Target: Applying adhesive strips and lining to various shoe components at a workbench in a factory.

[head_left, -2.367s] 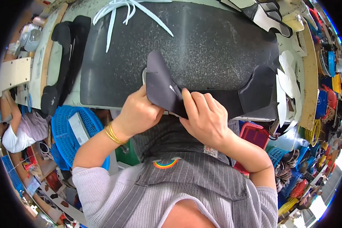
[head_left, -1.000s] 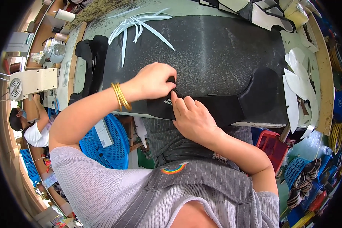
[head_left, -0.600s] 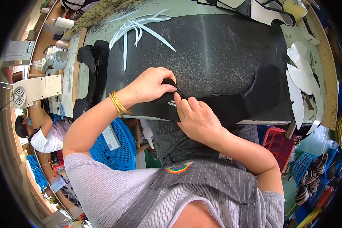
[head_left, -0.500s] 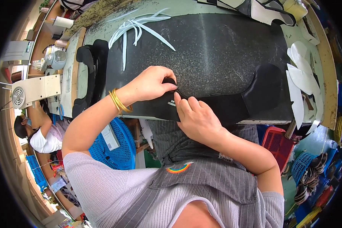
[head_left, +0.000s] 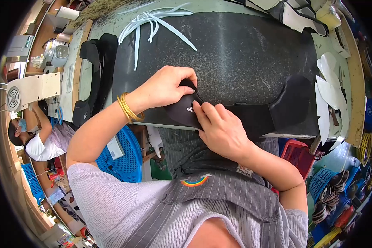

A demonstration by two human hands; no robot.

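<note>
A curved black fabric-like piece (head_left: pixel 291 103) with small white print lies along the near edge of a dark work board (head_left: pixel 239 53), widening at its right end. My left hand (head_left: pixel 167 87), gold bangles at its wrist, pinches the piece's upper left end between thumb and fingers and holds that end raised. My right hand (head_left: pixel 223 130) grips the same piece just beside it, fingers on top and thumb at the near edge. The parts under my fingers are hidden.
Pale blue strips (head_left: pixel 146 22) lie at the far left of the board. Stacked black pieces (head_left: pixel 96 70) stand to its left, white cutouts (head_left: pixel 331 93) to its right. Below the table are a blue basket (head_left: pixel 130 165) and a red crate (head_left: pixel 299 155). Another person (head_left: pixel 43 142) works at far left.
My left hand has lifted and tilted the piece's left end, so its printed face shows more. My right hand has shifted slightly right and nearer. The whole view has shifted slightly.
</note>
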